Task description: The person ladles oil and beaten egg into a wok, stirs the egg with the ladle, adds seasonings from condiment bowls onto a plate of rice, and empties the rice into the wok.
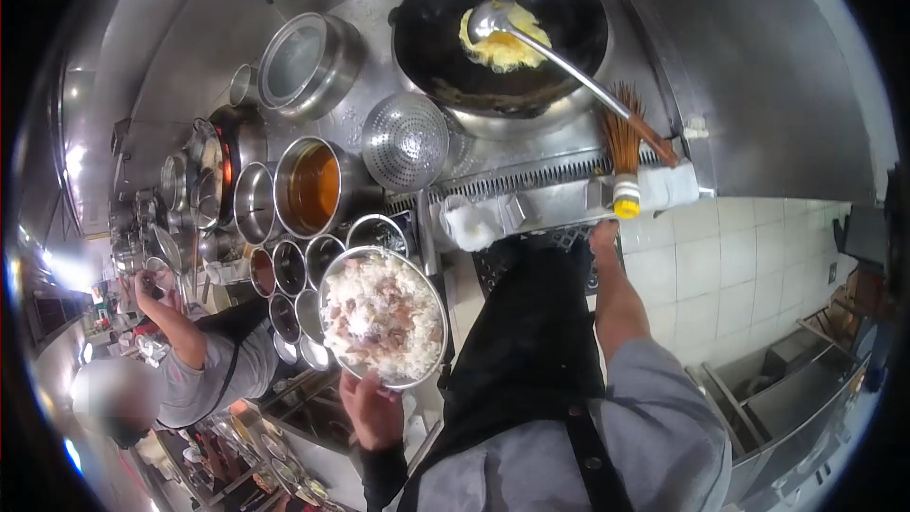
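My left hand (pixel 374 408) is closed on the near rim of a metal bowl (pixel 442 341). White rice (pixel 365 294) with pinkish-brown bits fills the bowl, which is held over the sauce containers. Down by the stove's front edge is my right hand (pixel 604 235), just below a bamboo brush (pixel 623 147) with a yellow end; its fingers are hidden. In the big black wok (pixel 431 66) at the top, yellow egg (pixel 512 55) lies in the middle. A ladle (pixel 578 76) rests with its head on the egg and its wooden handle over the stove's edge.
Left of the wok lie a perforated strainer (pixel 406 142), a pot of amber liquid (pixel 314 188) and a lidded steel pot (pixel 313 62). Several small sauce containers (pixel 289 265) stand near the bowl. A white cloth (pixel 469 226) lies on the front ledge. Another person (pixel 223 351) works at left.
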`<state>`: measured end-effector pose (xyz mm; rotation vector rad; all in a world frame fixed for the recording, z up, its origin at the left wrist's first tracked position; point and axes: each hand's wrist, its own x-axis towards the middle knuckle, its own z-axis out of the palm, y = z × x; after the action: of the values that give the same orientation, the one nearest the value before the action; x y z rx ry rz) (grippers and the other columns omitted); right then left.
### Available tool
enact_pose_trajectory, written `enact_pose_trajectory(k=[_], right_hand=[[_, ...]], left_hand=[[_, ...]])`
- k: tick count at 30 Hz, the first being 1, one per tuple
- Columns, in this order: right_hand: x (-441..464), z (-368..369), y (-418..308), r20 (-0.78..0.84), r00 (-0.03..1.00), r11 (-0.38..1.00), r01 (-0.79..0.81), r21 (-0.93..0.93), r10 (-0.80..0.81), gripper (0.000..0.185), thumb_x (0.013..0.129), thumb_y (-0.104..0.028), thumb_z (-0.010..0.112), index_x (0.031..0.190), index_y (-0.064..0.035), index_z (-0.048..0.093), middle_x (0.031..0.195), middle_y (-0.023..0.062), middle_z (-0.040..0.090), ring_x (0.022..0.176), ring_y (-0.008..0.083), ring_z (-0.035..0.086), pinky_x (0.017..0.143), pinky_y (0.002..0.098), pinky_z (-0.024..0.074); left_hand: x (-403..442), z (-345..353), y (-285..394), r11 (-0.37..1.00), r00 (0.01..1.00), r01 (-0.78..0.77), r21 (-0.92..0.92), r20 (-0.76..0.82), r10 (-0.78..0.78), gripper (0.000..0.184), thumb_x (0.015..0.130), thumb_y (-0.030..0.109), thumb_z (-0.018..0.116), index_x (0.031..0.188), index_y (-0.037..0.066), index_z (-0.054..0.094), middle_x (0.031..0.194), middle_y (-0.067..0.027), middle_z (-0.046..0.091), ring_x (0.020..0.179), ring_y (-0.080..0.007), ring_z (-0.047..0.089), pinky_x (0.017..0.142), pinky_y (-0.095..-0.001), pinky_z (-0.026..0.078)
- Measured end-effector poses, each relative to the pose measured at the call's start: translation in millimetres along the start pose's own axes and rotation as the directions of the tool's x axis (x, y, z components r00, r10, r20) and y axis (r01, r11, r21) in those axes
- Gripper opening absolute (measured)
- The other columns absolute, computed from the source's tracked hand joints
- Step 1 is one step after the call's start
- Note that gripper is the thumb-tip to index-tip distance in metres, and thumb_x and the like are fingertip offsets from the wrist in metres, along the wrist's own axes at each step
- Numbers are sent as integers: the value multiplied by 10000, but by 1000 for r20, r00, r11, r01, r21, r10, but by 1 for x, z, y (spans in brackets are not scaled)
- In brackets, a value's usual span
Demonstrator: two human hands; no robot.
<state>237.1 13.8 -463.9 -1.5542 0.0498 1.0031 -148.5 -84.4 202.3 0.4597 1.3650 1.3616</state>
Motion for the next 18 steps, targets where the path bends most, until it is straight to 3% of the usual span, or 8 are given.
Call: enact_pose_trajectory(k=[6,8,9,10,11,14,16,18], right_hand=[[-39,16,-29,19,990,845,-130,518,141,285,997,-366,517,1169,-153,598,909,29,656,806,223,649,785,370,512],[-41,-5,-25,78,983,955,-182,235,168,314,960,-292,578,1218,-112,587,970,83,668,892,274,654,821,405,517],[-39,-24,-23,176,970,959,-122,-254,170,343,941,-254,609,1242,-92,581,1000,111,674,935,300,657,839,423,519],[-40,-43,-25,312,936,691,115,-713,165,378,923,-217,639,1266,-71,576,1031,138,680,978,326,659,857,441,522],[-50,-56,-41,505,837,434,383,-816,211,419,905,-180,670,1291,-51,570,1061,166,686,1021,351,662,875,459,524],[-182,-18,-266,925,321,534,755,-379,202,400,905,-101,655,1293,-31,588,1088,217,693,1089,410,657,940,467,519],[-238,28,-398,979,204,306,934,-185,-30,511,882,-106,681,1374,-54,553,1251,240,618,1177,417,595,982,516,484],[-252,82,-483,923,200,-227,932,-282,-328,720,830,-117,735,1494,-124,457,1399,239,499,1280,425,483,1014,573,436]], left_hand=[[24,25,-14,984,983,9,-179,184,24,482,914,60,578,1372,-41,467,1285,-178,633,1135,-261,663,962,-369,558],[20,81,-9,999,999,-22,-42,-47,20,485,919,61,574,1380,-39,461,1298,-175,625,1143,-271,660,978,-383,554],[17,89,-12,998,998,-16,-61,-63,12,482,921,58,570,1381,-38,460,1305,-175,621,1146,-272,658,984,-385,550],[16,94,-15,997,997,-19,-75,-74,13,479,924,55,566,1382,-37,460,1311,-175,618,1149,-272,656,991,-388,547],[15,100,-12,996,997,-25,-90,-80,18,476,926,51,562,1383,-37,460,1318,-175,614,1152,-273,654,997,-390,543],[8,134,-1,990,992,-90,-106,-103,79,461,931,44,554,1376,-40,467,1315,-175,616,1154,-280,653,1028,-414,520],[3,137,-5,993,993,-79,-88,-94,71,415,939,50,555,1339,-49,502,1273,-168,642,1143,-264,655,1003,-395,524],[13,109,-20,968,976,-98,-233,169,140,382,943,53,556,1313,-41,532,1244,-152,657,1085,-218,665,914,-361,541]])
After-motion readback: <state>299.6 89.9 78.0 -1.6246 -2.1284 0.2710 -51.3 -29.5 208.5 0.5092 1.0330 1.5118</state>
